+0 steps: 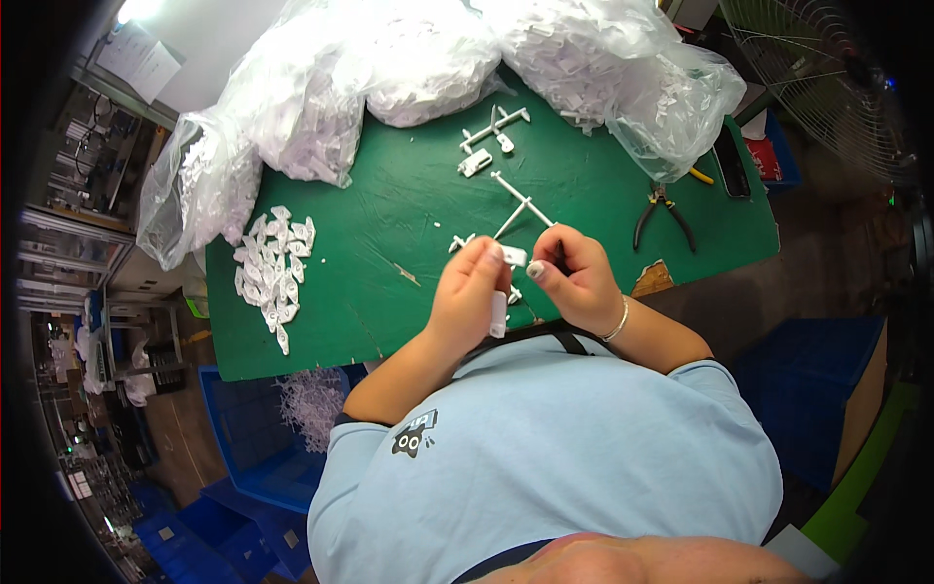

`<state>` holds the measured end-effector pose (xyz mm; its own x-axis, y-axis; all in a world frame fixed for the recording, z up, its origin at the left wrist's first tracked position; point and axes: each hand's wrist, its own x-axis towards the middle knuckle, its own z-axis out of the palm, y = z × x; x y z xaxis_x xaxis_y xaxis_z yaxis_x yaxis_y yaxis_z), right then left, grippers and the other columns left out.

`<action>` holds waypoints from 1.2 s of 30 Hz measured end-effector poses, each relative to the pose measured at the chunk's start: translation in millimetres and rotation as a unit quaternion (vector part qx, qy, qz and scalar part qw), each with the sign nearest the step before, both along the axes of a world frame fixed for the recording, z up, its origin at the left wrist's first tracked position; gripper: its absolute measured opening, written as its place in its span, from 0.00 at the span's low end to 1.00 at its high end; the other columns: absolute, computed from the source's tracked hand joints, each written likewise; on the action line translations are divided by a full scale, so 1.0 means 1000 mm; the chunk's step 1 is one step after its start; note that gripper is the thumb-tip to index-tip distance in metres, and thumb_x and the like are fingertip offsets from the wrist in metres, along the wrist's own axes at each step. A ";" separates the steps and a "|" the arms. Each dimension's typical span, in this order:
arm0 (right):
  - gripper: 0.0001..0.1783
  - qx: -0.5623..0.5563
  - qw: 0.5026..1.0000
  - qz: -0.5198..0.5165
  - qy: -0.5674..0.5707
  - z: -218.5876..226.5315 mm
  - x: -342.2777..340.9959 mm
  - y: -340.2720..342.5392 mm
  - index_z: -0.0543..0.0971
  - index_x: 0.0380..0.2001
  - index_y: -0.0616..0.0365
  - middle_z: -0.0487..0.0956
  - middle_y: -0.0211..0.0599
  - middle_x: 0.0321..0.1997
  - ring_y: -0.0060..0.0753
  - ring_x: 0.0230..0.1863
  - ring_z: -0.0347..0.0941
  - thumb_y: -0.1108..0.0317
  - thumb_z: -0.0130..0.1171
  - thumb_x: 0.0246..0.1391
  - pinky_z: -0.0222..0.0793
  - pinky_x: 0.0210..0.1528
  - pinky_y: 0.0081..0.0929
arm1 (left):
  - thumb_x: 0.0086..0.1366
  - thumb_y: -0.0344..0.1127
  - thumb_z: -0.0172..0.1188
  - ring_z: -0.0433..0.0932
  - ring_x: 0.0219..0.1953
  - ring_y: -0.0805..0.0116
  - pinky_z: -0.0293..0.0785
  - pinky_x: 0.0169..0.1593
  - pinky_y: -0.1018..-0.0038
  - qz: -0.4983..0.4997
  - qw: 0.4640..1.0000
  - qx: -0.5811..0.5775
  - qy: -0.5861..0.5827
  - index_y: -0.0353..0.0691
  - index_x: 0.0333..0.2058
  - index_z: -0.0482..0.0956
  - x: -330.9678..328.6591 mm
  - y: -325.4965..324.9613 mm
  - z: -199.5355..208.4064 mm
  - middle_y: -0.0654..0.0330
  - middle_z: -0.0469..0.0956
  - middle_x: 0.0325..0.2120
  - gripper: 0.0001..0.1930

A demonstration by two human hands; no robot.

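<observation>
Close to my body, over the near edge of the table, both hands are raised side by side. My left hand (469,295) is closed, pinching a small white plastic part (512,255) between thumb and finger. A second white piece (498,313) sticks out below that palm. My right hand (584,284) is closed just beside the pinched part, thumb tip near its end. Something dark shows between its fingers, too hidden to name. Past the hands lies a white branched plastic sprue (525,201), with small white bits (462,241) next to it.
Clear bags of white parts (428,68) line the green table's (379,263) far side. A pile of white pieces (275,268) lies left. Pliers (664,219) and a phone (732,165) lie right. More sprue parts (494,131) lie far. A blue bin (253,428) stands below left.
</observation>
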<state>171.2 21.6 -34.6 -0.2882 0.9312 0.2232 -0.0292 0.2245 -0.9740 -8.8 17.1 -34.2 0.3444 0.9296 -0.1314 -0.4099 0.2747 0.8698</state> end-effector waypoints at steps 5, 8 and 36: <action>0.10 -0.030 0.999 0.038 -0.007 0.006 0.014 0.013 0.71 0.29 0.60 0.69 0.22 0.21 0.12 0.23 0.60 0.66 0.55 0.59 0.56 0.24 0.15 | 0.72 0.42 0.47 0.62 0.22 0.85 0.58 0.24 0.83 -0.090 0.980 0.061 0.167 0.40 0.30 0.71 0.008 0.005 0.009 0.71 0.68 0.22 0.14; 0.09 -0.018 0.998 0.022 -0.064 0.018 0.024 0.015 0.72 0.29 0.61 0.71 0.25 0.20 0.15 0.23 0.62 0.67 0.56 0.57 0.60 0.25 0.19 | 0.72 0.41 0.46 0.62 0.21 0.84 0.58 0.23 0.83 -0.110 0.974 0.069 0.185 0.40 0.30 0.72 0.015 0.016 0.019 0.70 0.68 0.21 0.13; 0.14 0.108 0.880 -0.444 -0.127 0.070 0.177 0.074 0.76 0.41 0.63 0.73 0.25 0.24 0.15 0.26 0.67 0.68 0.62 0.53 0.65 0.31 0.18 | 0.71 0.39 0.47 0.80 0.38 0.65 0.76 0.45 0.72 0.139 0.910 0.346 0.181 0.29 0.46 0.74 0.096 0.220 0.142 0.51 0.79 0.35 0.17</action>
<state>347.9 95.2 35.7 0.4656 0.7585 0.4560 0.4642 0.2294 -0.8555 87.2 236.7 108.2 0.1342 0.8779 0.4597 -0.0318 -0.4598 0.8874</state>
